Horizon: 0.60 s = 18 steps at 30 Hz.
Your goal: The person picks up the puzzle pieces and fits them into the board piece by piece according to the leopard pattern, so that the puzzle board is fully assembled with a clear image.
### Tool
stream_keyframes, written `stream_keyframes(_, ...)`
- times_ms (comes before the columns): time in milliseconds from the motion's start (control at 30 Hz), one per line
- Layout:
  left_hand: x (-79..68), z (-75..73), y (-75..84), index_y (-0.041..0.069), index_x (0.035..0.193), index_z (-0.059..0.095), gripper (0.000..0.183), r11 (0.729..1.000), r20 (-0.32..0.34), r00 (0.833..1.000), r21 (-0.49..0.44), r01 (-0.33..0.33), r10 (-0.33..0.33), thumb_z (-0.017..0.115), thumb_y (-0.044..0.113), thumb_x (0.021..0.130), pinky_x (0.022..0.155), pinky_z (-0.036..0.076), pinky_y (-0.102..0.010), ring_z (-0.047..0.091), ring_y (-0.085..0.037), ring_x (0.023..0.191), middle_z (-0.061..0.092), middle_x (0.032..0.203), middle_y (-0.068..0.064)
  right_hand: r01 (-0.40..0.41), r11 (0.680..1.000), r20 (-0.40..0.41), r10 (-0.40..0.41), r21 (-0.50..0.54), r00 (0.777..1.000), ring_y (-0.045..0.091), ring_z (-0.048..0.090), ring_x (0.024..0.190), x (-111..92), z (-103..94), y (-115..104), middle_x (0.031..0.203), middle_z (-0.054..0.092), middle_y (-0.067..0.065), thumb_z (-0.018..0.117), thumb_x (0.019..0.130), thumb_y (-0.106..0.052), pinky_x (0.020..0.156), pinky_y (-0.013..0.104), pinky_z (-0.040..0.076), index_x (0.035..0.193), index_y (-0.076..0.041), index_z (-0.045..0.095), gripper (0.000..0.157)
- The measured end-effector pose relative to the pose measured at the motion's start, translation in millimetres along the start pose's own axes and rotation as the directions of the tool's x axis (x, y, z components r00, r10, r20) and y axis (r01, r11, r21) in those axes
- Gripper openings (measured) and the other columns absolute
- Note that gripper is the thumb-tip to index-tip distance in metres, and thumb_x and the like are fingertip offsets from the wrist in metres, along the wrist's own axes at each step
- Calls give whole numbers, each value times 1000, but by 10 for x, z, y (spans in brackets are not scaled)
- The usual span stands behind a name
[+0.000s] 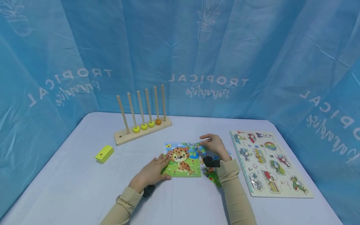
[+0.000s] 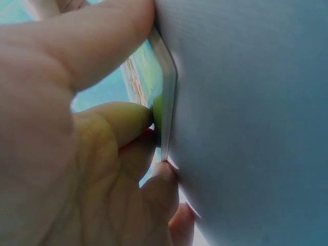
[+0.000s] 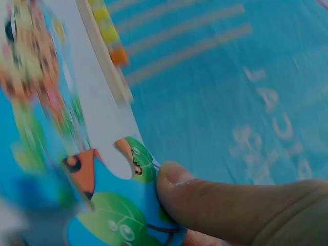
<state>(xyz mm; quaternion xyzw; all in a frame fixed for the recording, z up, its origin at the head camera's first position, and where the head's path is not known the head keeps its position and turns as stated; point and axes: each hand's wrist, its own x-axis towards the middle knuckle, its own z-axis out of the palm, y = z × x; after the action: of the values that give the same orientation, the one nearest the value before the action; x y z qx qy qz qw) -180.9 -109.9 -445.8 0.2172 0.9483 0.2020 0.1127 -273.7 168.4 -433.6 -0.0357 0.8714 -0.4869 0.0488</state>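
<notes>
A square leopard picture puzzle (image 1: 194, 170) lies flat on the table. My left hand (image 1: 152, 171) rests against its left side, fingers on the picture and thumb at the lower left corner; the left wrist view shows fingertips touching the board's edge (image 2: 169, 110). Just right of the puzzle, my right hand (image 1: 214, 146) pinches a jigsaw piece (image 3: 115, 215) with blue sky and green leaves, thumb on top. Under the right wrist lie other jigsaw pieces (image 1: 212, 178), partly hidden by the hand and a black wrist camera (image 1: 211, 162).
A wooden peg stand (image 1: 143, 132) with upright rods and several beads is at the back left. Nearer the left side lies a yellow block (image 1: 104, 154). A vehicle peg puzzle board (image 1: 264, 178) occupies the right side. Blue curtains (image 1: 180, 56) hang around the table.
</notes>
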Motion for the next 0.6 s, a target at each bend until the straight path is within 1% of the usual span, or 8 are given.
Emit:
stream_keyframes(100, 5, 7, -6, 1, 149, 35, 79, 1000, -3, 1000, 3, 0, 0, 68, 40, 88, 122, 22, -52, 23, -35, 148, 26, 160, -12, 3, 999, 38, -5, 48, 999, 27, 65, 87, -10, 146, -82, 100, 69, 20, 67, 91, -14, 77, 38, 54, 119, -1, 65, 30)
stream_keyframes(167, 10, 17, -12, 2, 149, 35, 79, 1000, -5, 1000, 3, -2, 2, 67, 40, 88, 122, 22, -52, 23, -35, 148, 27, 160, -12, -1, 998, 28, 0, 55, 1000, 25, 64, 84, -6, 244, -101, 98, 70, 18, 67, 91, -14, 75, 37, 54, 113, -1, 68, 26)
stream_keyframes(233, 19, 31, -21, 2, 149, 34, 79, 1000, -6, 1000, 6, -7, 7, 67, 40, 88, 122, 22, -52, 23, -35, 148, 27, 160, -12, -1, 999, 1, 1, 38, 1000, 22, 63, 80, 2, 331, -96, 94, 71, 16, 68, 90, -14, 71, 35, 54, 107, -2, 70, 21)
stream_keyframes(300, 22, 41, -27, 2, 149, 34, 79, 1000, -6, 1000, 8, -9, 9, 67, 41, 88, 121, 23, -52, 23, -35, 148, 27, 160, -12, 3, 1000, -32, -2, 15, 999, 20, 62, 74, 8, 403, -78, 90, 71, 15, 69, 89, -13, 64, 33, 52, 103, -3, 71, 17)
stream_keyframes(367, 24, 44, -28, 2, 149, 34, 79, 1000, -6, 1000, 12, -9, 9, 67, 41, 88, 121, 23, -52, 23, -35, 148, 26, 160, -12, 16, 1000, -67, -17, -6, 998, 19, 59, 67, 8, 459, -65, 87, 71, 16, 69, 89, -12, 58, 32, 48, 102, -2, 71, 16)
stream_keyframes(500, 14, 29, -23, 2, 149, 34, 80, 1000, -8, 1000, 14, -9, 9, 67, 41, 88, 121, 23, -52, 23, -36, 148, 27, 160, -12, 49, 997, -148, -58, -64, 987, 17, 54, 58, 9, 548, -73, 79, 68, 15, 72, 87, -11, 51, 29, 44, 99, -1, 69, 16)
stream_keyframes(600, 9, 17, -23, 2, 149, 34, 80, 1000, -9, 1000, 9, -8, 8, 67, 41, 88, 122, 22, -52, 23, -36, 148, 27, 160, -12, 55, 989, -203, -83, -140, 976, 17, 51, 58, 17, 606, -90, 77, 64, 14, 73, 85, -12, 50, 28, 42, 95, -1, 68, 16)
